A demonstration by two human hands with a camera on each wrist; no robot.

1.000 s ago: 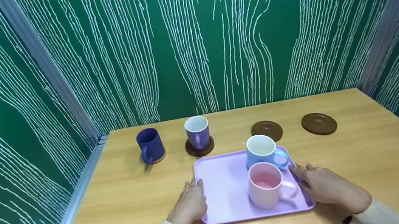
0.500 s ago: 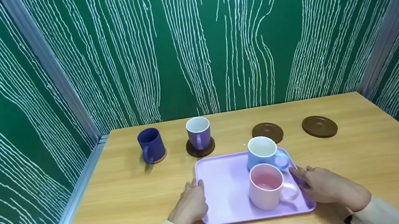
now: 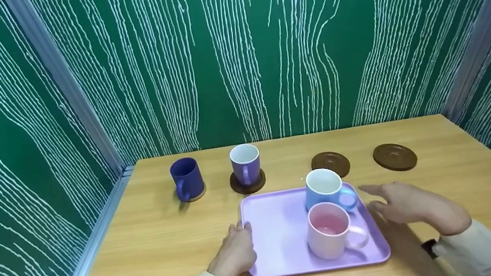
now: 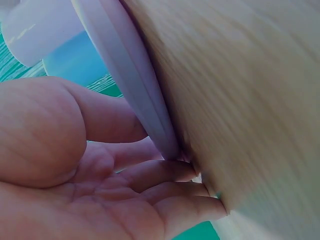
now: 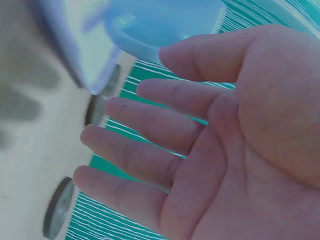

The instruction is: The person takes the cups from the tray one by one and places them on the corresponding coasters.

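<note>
A lilac tray [image 3: 278, 234] lies on the wooden table, carrying a light blue mug [image 3: 322, 192] and, nearer me, a pink mug [image 3: 328, 235]. Both mug handles point right. My left hand [image 3: 234, 252] holds the tray's left rim; in the left wrist view the thumb [image 4: 115, 120] is against the tray edge and the other fingertips reach down to the tabletop. My right hand [image 3: 405, 202] hovers off the tray's right side, close to the blue mug's handle. In the right wrist view its fingers [image 5: 130, 145] are spread and hold nothing.
Behind the tray, a dark blue mug [image 3: 187, 180] stands on a light coaster, and a purple mug [image 3: 246, 163] on a dark brown coaster [image 3: 258, 187]. Two bare brown coasters [image 3: 330, 161] lie at the back right. Green panels [image 3: 226, 56] with white lines enclose the table.
My right hand has let go of the tray's right rim and risen up and away toward the blue mug's handle. The left hand stays at the tray's left rim.
</note>
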